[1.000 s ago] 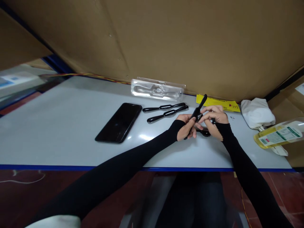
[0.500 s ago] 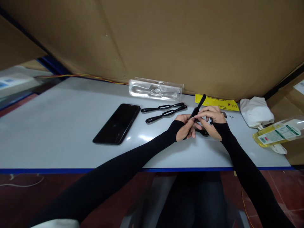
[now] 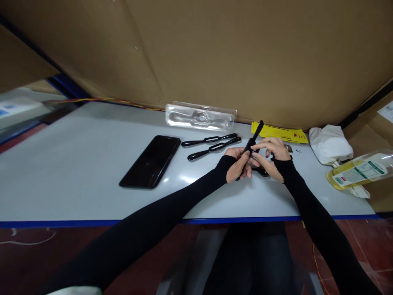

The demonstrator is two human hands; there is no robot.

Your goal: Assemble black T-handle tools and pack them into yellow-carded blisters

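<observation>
Black handled tool (image 3: 258, 129) between hands, tilted, upper end projecting past fingers toward yellow cards (image 3: 284, 134). Left hand (image 3: 236, 167) grasping its middle and lower part, thumb on top. Right hand (image 3: 274, 152) curled, fingertips at tool's middle; pinching or merely touching, cannot tell. Similar black piece (image 3: 263, 172) beneath, partly hidden.

A grey table (image 3: 76, 172) carries a phone (image 3: 150, 162), two black handles (image 3: 199, 154), yellow cards (image 3: 281, 133).
</observation>
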